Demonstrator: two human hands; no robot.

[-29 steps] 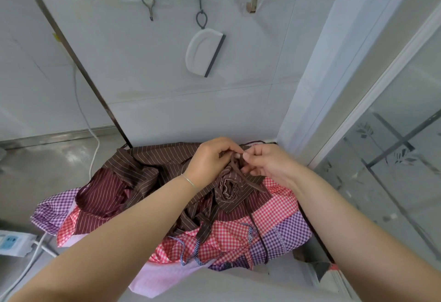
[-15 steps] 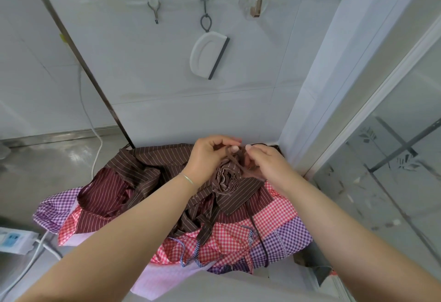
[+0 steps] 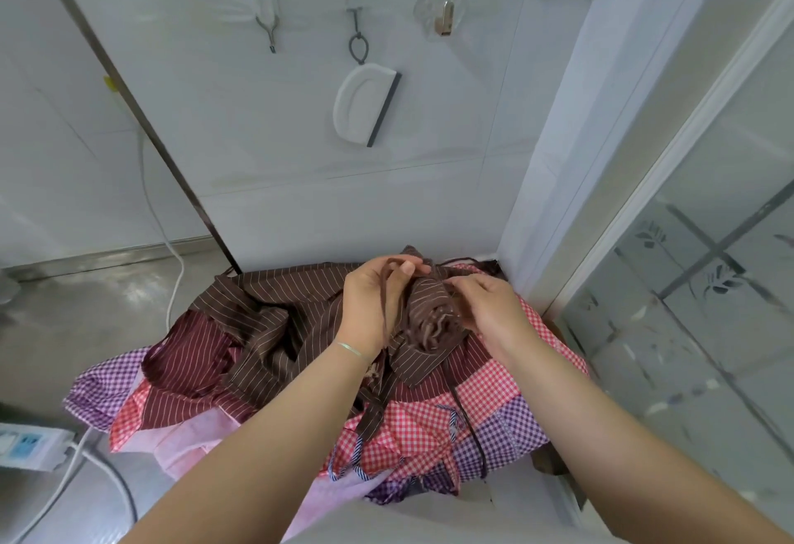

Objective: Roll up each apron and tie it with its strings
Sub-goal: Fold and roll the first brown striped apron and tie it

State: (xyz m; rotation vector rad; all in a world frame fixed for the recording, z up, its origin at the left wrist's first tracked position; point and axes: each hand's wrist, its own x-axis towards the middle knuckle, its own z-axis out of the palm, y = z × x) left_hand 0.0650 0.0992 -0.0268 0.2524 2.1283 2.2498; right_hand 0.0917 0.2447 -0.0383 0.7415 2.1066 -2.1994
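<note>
Wall (image 3: 266, 122): pale tile, fills upper view; dark metal strip runs diag. down its L side.
Glass door (image 3: 704, 286): frosted w/ leaf pattern, R side, white frame beside it.
Floor (image 3: 86, 320): grey, shiny, at L; white cable (image 3: 157, 217) drops along wall to it.
Apron pile (image 3: 429, 427): heap of checked + striped aprons, centre-low; red check, purple check, pink, maroon stripe layers overlapping. What carries the heap is hidden.
Brown apron (image 3: 275, 320): brown w/ thin white stripes, on top of pile; loose part spreads L.
Rolled apron (image 3: 429, 316): same brown stripe cloth, rolled into a bundle, sits atop pile betw. the two hands, roll end faces camera.
L hand (image 3: 374, 307): fingers curled, pinching brown string (image 3: 383, 307); string loops over the fingers, runs down past the wrist. Thin bracelet (image 3: 352, 349) on wrist.
R hand (image 3: 490, 307): on R side of the roll, fingertips pinched at the roll's top edge; can't tell if string or cloth is betw. them.
Squeegee (image 3: 365, 103): white, dark blade, hangs on wall from a hook.
Hooks: bare metal hook (image 3: 270, 28) to L, clear-pad hook (image 3: 442, 15) to R.
Power strip (image 3: 25, 449): white, low L edge, grey cord leaving it.
</note>
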